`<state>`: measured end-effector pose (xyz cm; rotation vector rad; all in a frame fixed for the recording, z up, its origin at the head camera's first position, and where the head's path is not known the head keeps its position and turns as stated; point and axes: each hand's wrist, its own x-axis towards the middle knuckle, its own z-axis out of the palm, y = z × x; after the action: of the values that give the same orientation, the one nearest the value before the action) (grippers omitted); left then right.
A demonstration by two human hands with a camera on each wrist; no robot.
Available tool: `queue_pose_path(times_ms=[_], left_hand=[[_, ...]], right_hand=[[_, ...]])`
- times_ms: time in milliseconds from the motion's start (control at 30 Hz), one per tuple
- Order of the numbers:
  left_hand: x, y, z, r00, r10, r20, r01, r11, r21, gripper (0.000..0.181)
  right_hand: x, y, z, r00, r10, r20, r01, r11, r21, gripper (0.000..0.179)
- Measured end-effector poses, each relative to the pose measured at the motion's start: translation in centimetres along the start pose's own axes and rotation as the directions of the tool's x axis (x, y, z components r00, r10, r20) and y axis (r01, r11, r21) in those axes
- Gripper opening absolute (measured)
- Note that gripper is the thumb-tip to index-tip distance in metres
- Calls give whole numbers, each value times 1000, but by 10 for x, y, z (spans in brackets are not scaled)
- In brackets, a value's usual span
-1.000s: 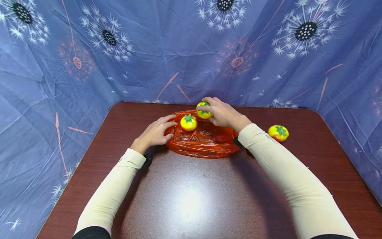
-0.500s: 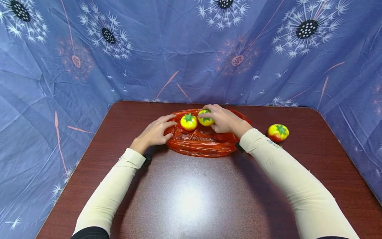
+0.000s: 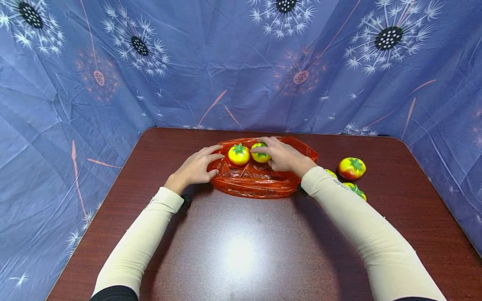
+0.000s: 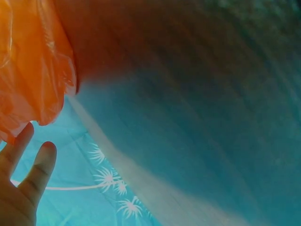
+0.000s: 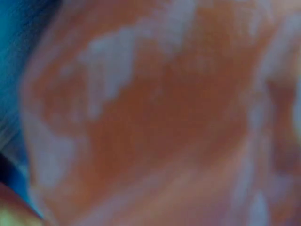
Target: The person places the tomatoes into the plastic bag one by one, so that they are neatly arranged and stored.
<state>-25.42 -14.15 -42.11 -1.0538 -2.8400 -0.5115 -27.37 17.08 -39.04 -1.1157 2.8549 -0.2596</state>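
A red, see-through plastic bag (image 3: 256,190) lies with its mouth spread at the middle back of the table. Inside it sits a yellow tomato (image 3: 238,156) with a green leafy top. Just right of that one, my right hand (image 3: 280,155) grips a second yellow tomato (image 3: 259,157) low within the bag's mouth. My left hand (image 3: 196,167) is at the bag's left rim, fingers extended. In the left wrist view its fingertips touch the orange-looking plastic (image 4: 28,61). Blurred bag film (image 5: 155,117) fills most of the right wrist view, hiding the right fingers.
To the right of the bag sits a yellow-red tomato (image 3: 352,168). Closer to my right sleeve are another tomato (image 3: 356,190) and a third, partly covered one (image 3: 331,172). A blue dandelion-print cloth (image 3: 226,62) hangs behind the brown table (image 3: 169,142).
My right hand has lowered its tomato into the bag, beside the first one. Its forearm shifted, uncovering more tomatoes at the right. The left hand stays put.
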Motion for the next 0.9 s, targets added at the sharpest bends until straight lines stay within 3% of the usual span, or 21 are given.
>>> queue_pose_path(times_ms=[300, 900], left_hand=[[2, 0, 1, 1000, 2, 10, -2, 1000, 4, 50], [3, -1, 2, 1000, 7, 9, -7, 1000, 7, 51]], right_hand=[[-1, 4, 9, 999, -10, -45, 9, 1000, -21, 60], [0, 6, 18, 999, 34, -31, -33, 999, 21, 62]])
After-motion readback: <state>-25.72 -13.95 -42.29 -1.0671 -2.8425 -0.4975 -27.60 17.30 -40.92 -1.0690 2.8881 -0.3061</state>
